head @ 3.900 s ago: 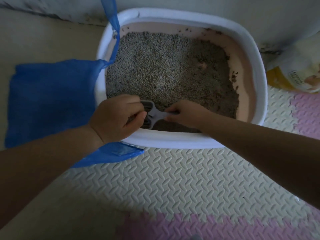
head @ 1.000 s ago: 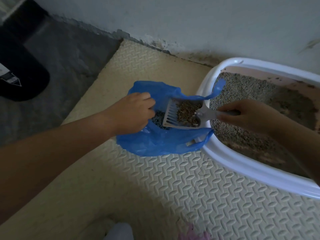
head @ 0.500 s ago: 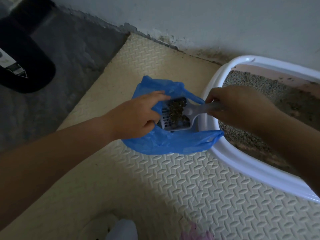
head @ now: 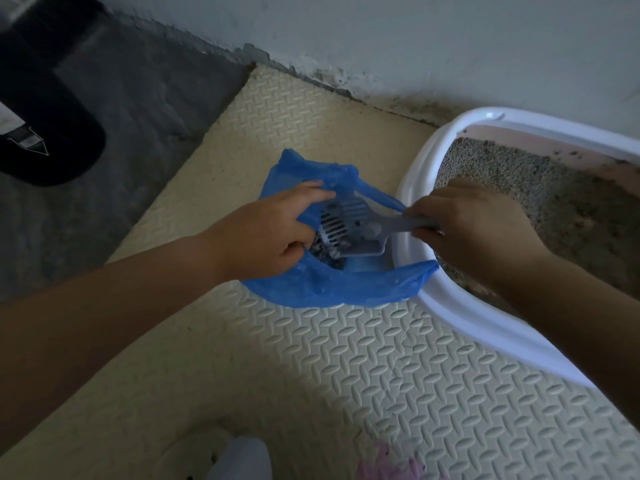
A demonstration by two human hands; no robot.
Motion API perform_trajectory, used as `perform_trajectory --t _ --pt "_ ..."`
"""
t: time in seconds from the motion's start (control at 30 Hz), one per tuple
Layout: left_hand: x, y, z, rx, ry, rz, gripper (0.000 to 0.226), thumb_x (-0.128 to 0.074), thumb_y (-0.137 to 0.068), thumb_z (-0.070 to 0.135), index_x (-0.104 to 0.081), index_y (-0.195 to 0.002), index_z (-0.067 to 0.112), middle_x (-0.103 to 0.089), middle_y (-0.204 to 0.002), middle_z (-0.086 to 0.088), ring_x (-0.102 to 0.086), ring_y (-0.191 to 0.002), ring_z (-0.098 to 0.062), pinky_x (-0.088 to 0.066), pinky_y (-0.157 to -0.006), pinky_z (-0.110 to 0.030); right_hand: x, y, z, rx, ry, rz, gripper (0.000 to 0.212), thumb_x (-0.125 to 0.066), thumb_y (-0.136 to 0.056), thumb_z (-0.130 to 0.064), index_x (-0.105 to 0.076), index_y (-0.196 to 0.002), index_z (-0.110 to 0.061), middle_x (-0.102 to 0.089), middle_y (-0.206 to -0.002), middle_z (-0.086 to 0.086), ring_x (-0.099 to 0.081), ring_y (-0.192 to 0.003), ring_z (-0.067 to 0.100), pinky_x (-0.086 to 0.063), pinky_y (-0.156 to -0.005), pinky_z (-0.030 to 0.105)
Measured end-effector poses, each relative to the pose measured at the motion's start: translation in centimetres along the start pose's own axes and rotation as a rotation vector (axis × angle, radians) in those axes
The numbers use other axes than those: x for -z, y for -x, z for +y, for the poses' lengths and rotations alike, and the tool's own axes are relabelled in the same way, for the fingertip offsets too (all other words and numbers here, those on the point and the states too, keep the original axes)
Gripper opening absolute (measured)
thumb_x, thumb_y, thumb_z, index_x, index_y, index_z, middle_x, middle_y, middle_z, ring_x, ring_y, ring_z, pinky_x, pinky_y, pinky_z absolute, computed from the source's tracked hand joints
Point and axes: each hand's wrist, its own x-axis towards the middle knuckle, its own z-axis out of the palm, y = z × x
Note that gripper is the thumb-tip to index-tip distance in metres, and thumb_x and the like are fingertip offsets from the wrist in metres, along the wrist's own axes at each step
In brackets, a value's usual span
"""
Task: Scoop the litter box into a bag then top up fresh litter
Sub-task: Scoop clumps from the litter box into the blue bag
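- Litter box [head: 460, 320]: stands on the foam mat [head: 346, 375] by the wall, on my right. Its white rim touches the blue bag [head: 332, 289], which lies just beside it on the mat.
- Right hand [head: 474, 226]: fingers wrapped round the handle of the grey scoop [head: 349, 223]. The scoop head is tipped inside the bag's mouth, slots showing, with little left on it.
- Left hand [head: 270, 233]: fingers and thumb pinch the bag's edge, pulling the mouth open.
- Judgement: the step in hand is emptying the scoop. I should hold the mouth wide and the head low inside it. A gentle shake should then drop the clumps onto the dark heap [head: 322, 252] below, not over the edge onto the mat.
- Count: one litter box, one bag, one scoop, two hands engaged. One dark object [head: 52, 140] lies at far left; I cannot tell what it is.
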Motion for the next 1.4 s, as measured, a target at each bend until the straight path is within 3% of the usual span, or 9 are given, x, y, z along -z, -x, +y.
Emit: perform_trajectory --t 0.3,0.47,0.6,0.67,0.8,0.93,1.07,1.27,1.4 --pt "-0.2 0.0 0.4 -0.017 -0.003 0.006 0.034 -0.042 -0.087 0.025 -0.064 -0.065 0.013 -0.041 -0.147 -0.010 -0.025 -0.144 -0.021 -0.042 -0.103 -0.034 -0.5 1.1 0.1 0.056 0.044 -0.048 0.016 -0.070 -0.077 -0.017 -0.072 -0.092 -0.021 -0.064 -0.074 -0.002 -0.057 -0.077 0.025 -0.044 -0.053 0.030" --pt "-0.5 -0.2 0.2 -0.011 -0.047 0.012 0.036 -0.039 -0.088 0.026 -0.067 -0.068 0.013 -0.037 -0.149 -0.008 -0.022 -0.145 -0.020 -0.036 -0.105 -0.031 0.2 2.3 1.4 -0.177 -0.149 -0.046 0.021 -0.077 -0.071 -0.015 -0.073 -0.091 -0.021 -0.064 -0.076 -0.005 -0.059 -0.077 0.026 -0.041 -0.060 0.028" --pt "-0.8 -1.1 0.4 0.001 -0.058 0.046 0.031 -0.038 -0.087 0.025 -0.063 -0.071 0.015 -0.033 -0.152 -0.005 -0.020 -0.145 -0.017 -0.035 -0.102 -0.027 1.6 4.1 2.9 -0.405 -0.427 -0.126 0.015 -0.076 -0.075 -0.022 -0.072 -0.087 -0.030 -0.067 -0.072 -0.007 -0.060 -0.064 0.010 -0.046 -0.061 0.030" --pt "-0.9 -1.8 0.7 0.006 -0.068 0.066 0.019 -0.046 -0.087 0.017 -0.061 -0.074 0.016 -0.032 -0.152 -0.004 -0.022 -0.145 -0.015 -0.030 -0.100 -0.021 2.2 5.3 4.1 -0.459 -0.503 -0.161 0.016 -0.075 -0.075 -0.021 -0.070 -0.084 -0.033 -0.067 -0.069 -0.008 -0.059 -0.062 0.005 -0.043 -0.056 0.017" --pt "-0.9 -3.8 2.2 0.031 -0.045 0.086 0.017 -0.057 -0.082 0.002 -0.064 -0.093 0.013 -0.036 -0.150 -0.006 -0.039 -0.130 -0.012 -0.017 -0.097 -0.002 3.4 8.5 6.8 -0.591 -0.598 -0.184 0.021 -0.076 -0.075 -0.018 -0.069 -0.086 -0.034 -0.069 -0.072 -0.005 -0.061 -0.061 0.008 -0.044 -0.056 0.012" --pt "-1.8 -6.7 3.9 0.017 -0.086 0.089 0.034 -0.046 -0.085 0.022 -0.059 -0.116 0.015 -0.037 -0.148 -0.005 -0.045 -0.127 -0.018 -0.035 -0.102 -0.026 4.7 12.7 9.9 -0.730 -0.584 -0.192 0.020 -0.076 -0.074 -0.026 -0.067 -0.086 -0.040 -0.071 -0.076 -0.008 -0.065 -0.065 0.009 -0.052 -0.064 0.020" --pt "-3.5 -10.6 5.8 -0.003 -0.222 0.024 0.049 -0.040 -0.088 0.039 -0.054 -0.128 0.013 -0.040 -0.145 -0.008 -0.048 -0.124 -0.025 -0.045 -0.094 -0.041 5.3 16.3 13.1 -0.789 -0.401 -0.281 0.023 -0.075 -0.076 -0.031 -0.061 -0.080 -0.048 -0.068 -0.080 -0.010 -0.063 -0.075 0.012 -0.046 -0.067 0.028" --pt "-6.3 -15.3 7.5 0.081 -0.245 -0.056 0.069 -0.028 -0.089 0.055 -0.041 -0.141 0.012 -0.031 -0.151 -0.011 -0.039 -0.131 -0.032 -0.040 -0.100 -0.048 6.3 19.2 16.8 -0.834 -0.080 -0.380 0.030 -0.078 -0.071 -0.036 -0.070 -0.100 -0.031 -0.069 -0.088 0.002 -0.062 -0.084 0.026 -0.045 -0.074 0.034" --pt "-8.2 -16.1 8.0 0.129 -0.234 -0.044 0.072 -0.027 -0.088 0.059 -0.041 -0.140 0.012 -0.030 -0.150 -0.011 -0.029 -0.137 -0.031 -0.026 -0.110 -0.051 7.0 20.0 20.4 -0.795 -0.031 -0.436 0.029 -0.074 -0.070 -0.042 -0.072 -0.098 -0.032 -0.064 -0.078 -0.005 -0.064 -0.082 0.027 -0.048 -0.076 0.034"
